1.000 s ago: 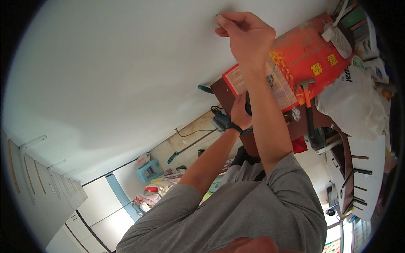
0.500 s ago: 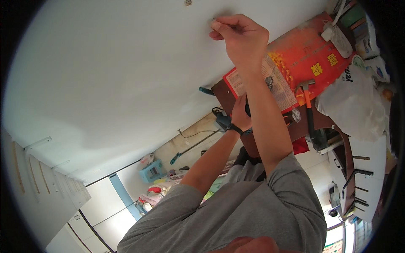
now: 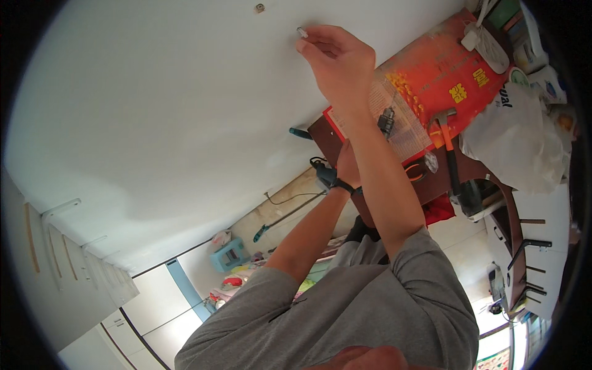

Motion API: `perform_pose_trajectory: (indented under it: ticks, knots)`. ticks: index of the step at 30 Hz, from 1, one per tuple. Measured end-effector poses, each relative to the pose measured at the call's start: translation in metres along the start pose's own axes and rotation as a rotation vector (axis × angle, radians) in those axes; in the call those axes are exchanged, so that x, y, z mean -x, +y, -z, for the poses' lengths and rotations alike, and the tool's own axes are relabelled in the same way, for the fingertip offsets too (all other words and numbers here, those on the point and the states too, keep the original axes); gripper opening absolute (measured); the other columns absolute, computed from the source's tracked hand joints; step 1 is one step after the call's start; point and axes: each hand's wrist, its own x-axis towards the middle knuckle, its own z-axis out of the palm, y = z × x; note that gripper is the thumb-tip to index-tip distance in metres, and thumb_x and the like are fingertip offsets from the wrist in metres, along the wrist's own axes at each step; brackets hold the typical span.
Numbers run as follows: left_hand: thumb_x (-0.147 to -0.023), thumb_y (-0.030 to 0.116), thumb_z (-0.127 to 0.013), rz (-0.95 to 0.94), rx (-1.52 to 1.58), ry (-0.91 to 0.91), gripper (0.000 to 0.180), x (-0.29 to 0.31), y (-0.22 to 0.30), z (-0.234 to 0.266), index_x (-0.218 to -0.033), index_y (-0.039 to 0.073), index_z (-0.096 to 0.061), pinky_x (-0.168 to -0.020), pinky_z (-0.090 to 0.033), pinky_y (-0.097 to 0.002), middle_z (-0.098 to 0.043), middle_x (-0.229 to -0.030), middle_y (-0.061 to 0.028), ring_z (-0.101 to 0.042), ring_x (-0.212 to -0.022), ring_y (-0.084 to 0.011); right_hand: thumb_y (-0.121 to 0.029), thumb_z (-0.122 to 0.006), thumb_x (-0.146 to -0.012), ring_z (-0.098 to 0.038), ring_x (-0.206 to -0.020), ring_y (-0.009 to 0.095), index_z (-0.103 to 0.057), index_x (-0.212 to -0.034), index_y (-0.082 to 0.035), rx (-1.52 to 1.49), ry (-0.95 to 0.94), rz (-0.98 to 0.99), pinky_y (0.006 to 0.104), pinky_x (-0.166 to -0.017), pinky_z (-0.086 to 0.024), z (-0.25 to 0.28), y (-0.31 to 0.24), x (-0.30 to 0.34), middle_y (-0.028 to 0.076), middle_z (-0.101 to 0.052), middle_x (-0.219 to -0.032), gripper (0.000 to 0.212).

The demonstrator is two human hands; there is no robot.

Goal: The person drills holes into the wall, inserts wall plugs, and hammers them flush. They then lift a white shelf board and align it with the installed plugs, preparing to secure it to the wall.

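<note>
My right hand (image 3: pixel 340 58) is raised close to the white wall, fingertips pinching a small shiny metal piece (image 3: pixel 301 32), too small to name surely. Up and left of it, a small round metal fitting (image 3: pixel 259 8) sits in the wall. Lower down, my left hand (image 3: pixel 348 165), with a black watch on its wrist, is closed round a power drill. The drill's chuck (image 3: pixel 386 121) and thin bit show right of my right forearm, over the red printed sheet (image 3: pixel 425 80). That forearm hides the drill's body and most of my left fingers.
On the brown table (image 3: pixel 324 139) lie a claw hammer (image 3: pixel 450 145) with an orange and black handle, orange-handled pliers (image 3: pixel 417 172) and a white power strip (image 3: pixel 490 52). A white plastic bag (image 3: pixel 515 142) bulges at the right. A blue stool (image 3: pixel 229 254) stands farther left.
My right hand has shifted slightly left and turned, so the metal piece in its fingertips shows better. More of the drill's chuck shows past the forearm. The view has shifted a little.
</note>
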Motion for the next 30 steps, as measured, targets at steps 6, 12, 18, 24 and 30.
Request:
perform_pose_trajectory:
  ticks: [6, 12, 18, 24, 30]
  knots:
    - [-0.094, 0.029, -0.064, -0.414, -0.632, 0.016, 0.047, -0.007, 0.067, 0.009, -0.133, 0.003, -0.062, -0.113, -0.038, -0.0502, -0.060, -0.139, -0.0172, -0.052, -0.129, -0.0402, 0.003, -0.070, -0.087, -0.075, -0.068, 0.016, -0.077, -0.091, 0.005, -0.021, 0.045, -0.076, 0.0255, -0.063, -0.057, -0.007, 0.001, -0.008, 0.011, -0.076, -0.075, 0.009]
    - [-0.098, 0.029, -0.061, -0.204, -0.101, 0.026, 0.045, 0.000, 0.043, 0.001, -0.135, 0.004, -0.060, -0.112, -0.038, -0.0492, -0.060, -0.140, -0.0157, -0.051, -0.129, -0.0391, 0.005, -0.069, -0.089, -0.077, -0.073, 0.017, -0.076, -0.091, 0.006, -0.063, 0.018, -0.001, 0.0252, -0.064, -0.058, -0.008, 0.007, -0.012, 0.012, -0.077, -0.079, 0.008]
    - [-0.103, 0.023, -0.056, -0.337, -0.682, -0.039, 0.039, -0.007, 0.057, 0.005, -0.137, 0.004, -0.056, -0.110, -0.042, -0.0478, -0.059, -0.140, -0.0155, -0.053, -0.129, -0.0360, 0.010, -0.071, -0.090, -0.076, -0.084, 0.019, -0.076, -0.098, 0.009, -0.155, 0.055, 0.024, 0.0281, -0.082, -0.063, -0.009, 0.020, -0.006, 0.013, -0.076, -0.093, 0.010]
    - [-0.108, 0.020, -0.050, -0.062, 0.426, -0.012, 0.036, -0.003, 0.022, -0.003, -0.139, 0.004, -0.049, -0.105, -0.047, -0.0405, -0.061, -0.136, -0.0110, -0.057, -0.126, -0.0269, 0.010, -0.071, -0.090, -0.075, -0.084, 0.018, -0.076, -0.099, 0.008, -0.148, 0.061, 0.054, 0.0275, -0.081, -0.063, -0.013, 0.024, 0.000, 0.013, -0.077, -0.091, 0.011]
    - [-0.108, 0.022, -0.050, 0.024, -0.028, 0.116, 0.035, 0.006, 0.045, -0.004, -0.139, 0.004, -0.050, -0.104, -0.047, -0.0410, -0.061, -0.136, -0.0110, -0.058, -0.125, -0.0268, 0.000, -0.072, -0.087, -0.074, -0.077, 0.015, -0.076, -0.090, 0.004, -0.123, 0.110, 0.000, 0.0261, -0.070, -0.059, -0.015, 0.014, 0.007, 0.010, -0.077, -0.084, 0.007]
